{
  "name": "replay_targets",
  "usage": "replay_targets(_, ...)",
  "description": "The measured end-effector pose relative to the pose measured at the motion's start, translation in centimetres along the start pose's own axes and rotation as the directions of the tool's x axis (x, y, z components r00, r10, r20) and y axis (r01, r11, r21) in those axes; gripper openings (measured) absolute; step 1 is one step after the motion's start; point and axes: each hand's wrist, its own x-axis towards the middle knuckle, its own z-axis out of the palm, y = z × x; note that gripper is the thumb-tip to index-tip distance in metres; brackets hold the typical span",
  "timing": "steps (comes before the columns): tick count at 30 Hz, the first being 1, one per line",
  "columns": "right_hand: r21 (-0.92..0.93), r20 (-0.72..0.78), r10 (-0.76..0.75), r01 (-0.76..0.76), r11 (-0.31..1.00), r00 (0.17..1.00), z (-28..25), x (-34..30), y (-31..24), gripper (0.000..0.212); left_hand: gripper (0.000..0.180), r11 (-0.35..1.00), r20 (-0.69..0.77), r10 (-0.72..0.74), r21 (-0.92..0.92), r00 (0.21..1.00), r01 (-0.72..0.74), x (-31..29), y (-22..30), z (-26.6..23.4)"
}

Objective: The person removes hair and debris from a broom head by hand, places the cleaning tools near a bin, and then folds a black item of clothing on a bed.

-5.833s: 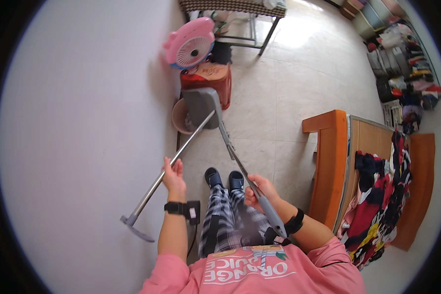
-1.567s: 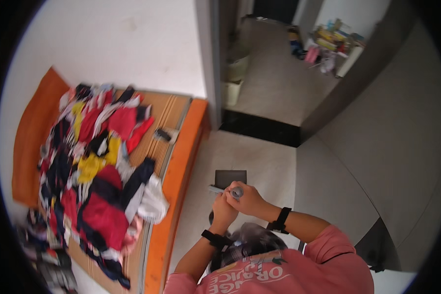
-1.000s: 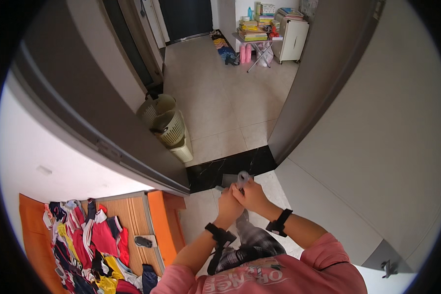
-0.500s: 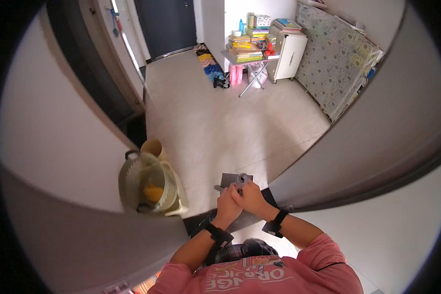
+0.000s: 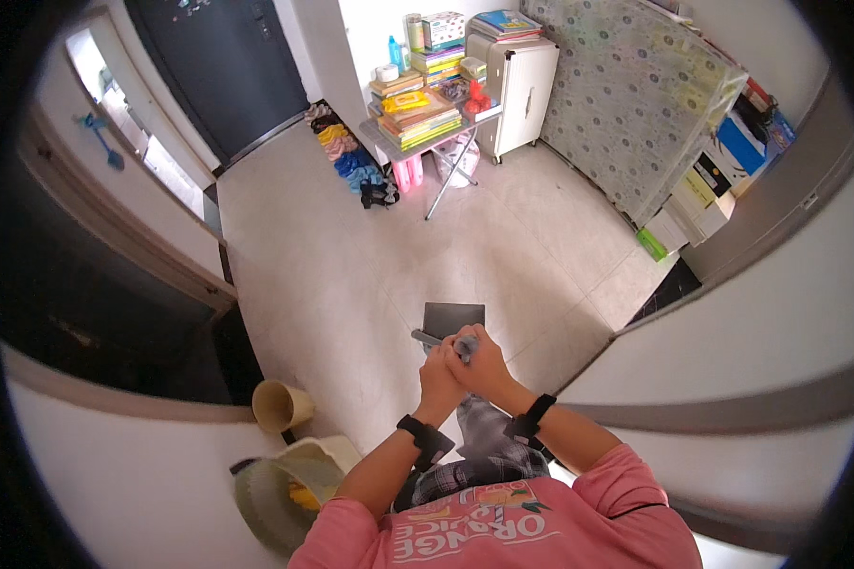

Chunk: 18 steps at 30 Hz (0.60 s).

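Both my hands are closed together around the top of a grey handle point(image 5: 465, 347), which points up toward me. My left hand point(image 5: 440, 377) wraps it from the left, and my right hand point(image 5: 487, 366) from the right, their fingers touching. Below and beyond them, near floor level, is a dark flat rectangular head point(image 5: 454, 315). A short grey bar point(image 5: 427, 338) sticks out to the left beside it. My hands hide how the handle, the bar and the flat head join, so I cannot tell the exact kind of tool.
On the left stand a tan bin point(image 5: 282, 407) and a pale basket point(image 5: 275, 503) with something yellow inside. Ahead are a folding table point(image 5: 389, 144) piled with books, a row of shoes point(image 5: 346, 156), a white wheeled cabinet point(image 5: 522, 100) and a patterned panel point(image 5: 626, 114). Boxes point(image 5: 707, 194) stand at the right.
I have moved forward out of the narrow passage into the wider room. The bin and basket now lie nearer my left side. Both hands keep their grip on the handle.
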Motion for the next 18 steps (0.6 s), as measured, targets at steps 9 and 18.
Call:
replay_targets(9, 0.328, 0.229, 0.476, -0.528, 0.784, 0.849, 0.8, 19.4, 15.7, 0.04, 0.03, 0.958, -0.082, -0.235, -0.187, 0.968, 0.217, 24.9, -2.4, 2.3)
replay_targets(18, 0.472, 0.685, 0.644, -0.881, -0.037, 0.34, 3.3, 39.3, 25.4, 0.052, 0.033, 0.924, -0.044, -0.305, -0.254, 0.951, 0.285, 47.8, -9.3, 8.0)
